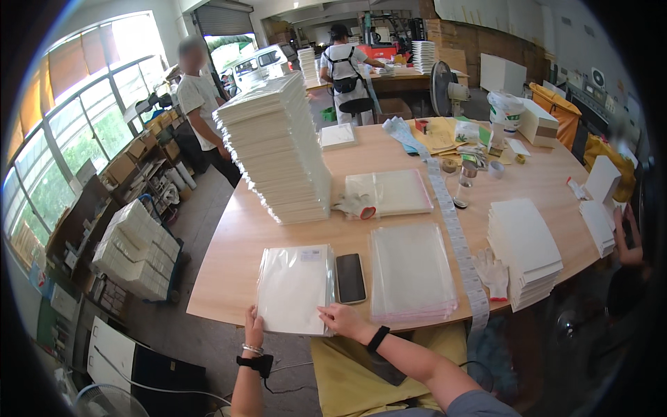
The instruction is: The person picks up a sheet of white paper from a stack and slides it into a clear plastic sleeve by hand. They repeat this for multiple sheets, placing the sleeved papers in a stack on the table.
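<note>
A flat white pack in a clear plastic bag [292, 292], with a small label near its top right, lies at the table's near edge. My left hand [254, 326] grips its near left edge, thumb on top. At its near right edge, my right hand [342, 320] is closed, fingertips pinching the plastic. A dark phone [350, 278] lies just right of the pack. Farther right is a pile of clear plastic bags [411, 271] with a pinkish near edge. Behind the pack rises a tall stack of wrapped white packs [278, 153].
A strip of labels [455, 236] runs down the table and over its near edge. Right of it are a white glove [492, 274] and a stack of white boards [524, 243]. Another person's hand [629, 236] shows far right. Two people stand beyond the table.
</note>
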`<state>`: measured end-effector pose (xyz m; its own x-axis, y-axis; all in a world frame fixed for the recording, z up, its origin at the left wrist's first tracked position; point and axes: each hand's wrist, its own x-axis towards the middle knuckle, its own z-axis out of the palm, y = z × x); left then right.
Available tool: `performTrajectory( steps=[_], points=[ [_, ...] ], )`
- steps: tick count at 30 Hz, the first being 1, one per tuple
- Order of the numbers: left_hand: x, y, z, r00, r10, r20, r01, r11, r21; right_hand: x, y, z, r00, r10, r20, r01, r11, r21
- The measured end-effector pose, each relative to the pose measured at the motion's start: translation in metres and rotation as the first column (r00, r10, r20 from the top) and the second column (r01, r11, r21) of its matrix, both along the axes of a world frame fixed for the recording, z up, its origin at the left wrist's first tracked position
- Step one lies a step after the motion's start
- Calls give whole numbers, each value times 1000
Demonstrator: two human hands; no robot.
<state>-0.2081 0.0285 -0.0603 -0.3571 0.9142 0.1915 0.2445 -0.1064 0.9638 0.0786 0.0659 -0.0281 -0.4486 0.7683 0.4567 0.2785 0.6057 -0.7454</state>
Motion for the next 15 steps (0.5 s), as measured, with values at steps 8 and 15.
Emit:
performTrajectory(
  steps=[8, 15],
  points=[
    [44, -10, 52, 790, 389, -474, -345, 921, 181, 82, -2, 21, 990, 1, -141, -14, 996, -89],
    [121, -53, 62, 989, -44, -138, 91, 928, 361, 359, -55, 65, 753, -584, 303, 637, 763, -112]
  ],
)
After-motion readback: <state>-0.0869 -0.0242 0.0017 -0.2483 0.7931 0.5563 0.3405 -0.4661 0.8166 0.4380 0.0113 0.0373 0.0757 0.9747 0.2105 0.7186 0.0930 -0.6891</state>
